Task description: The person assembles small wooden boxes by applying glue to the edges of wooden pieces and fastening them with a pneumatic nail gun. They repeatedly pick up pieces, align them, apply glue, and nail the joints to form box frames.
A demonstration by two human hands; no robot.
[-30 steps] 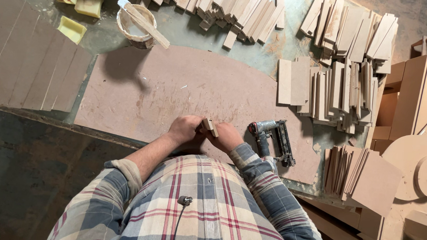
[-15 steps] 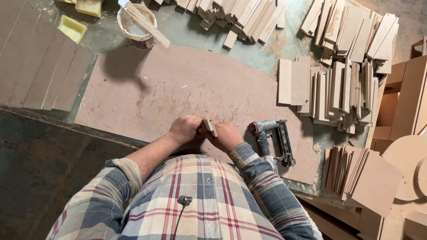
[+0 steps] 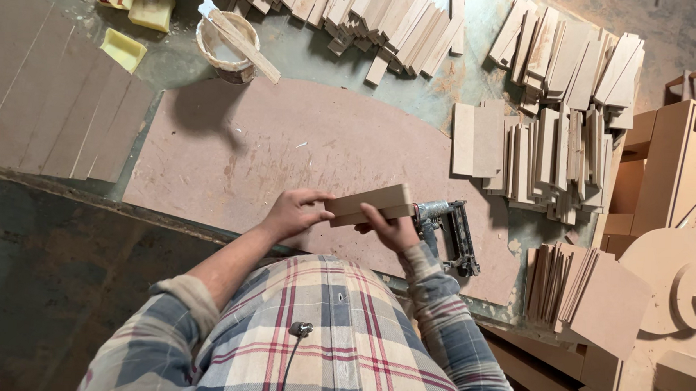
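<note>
Worn grey-green surface [image 3: 307, 57], w/ large brown curved-edge fibreboard sheet [image 3: 287, 150] on it. Yellow sponge blocks [image 3: 137, 10] far left corner; pale round glue pot w/ stick [image 3: 228, 38] beside. Cut strip stacks [image 3: 561, 142] at right. Left hand [image 3: 292, 214] & right hand [image 3: 393, 230]: fingers closed on tan rectangular board pieces [image 3: 369, 203], held just above sheet's near edge. Grey nail gun [image 3: 452, 231] just right.

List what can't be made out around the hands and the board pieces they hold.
- Head view: how many wooden pieces are stacked; the left hand and right hand cover the ends.
- Nail gun: its grip is hidden behind the right hand and sleeve.
- Glue bucket: contents too small to tell.
</note>
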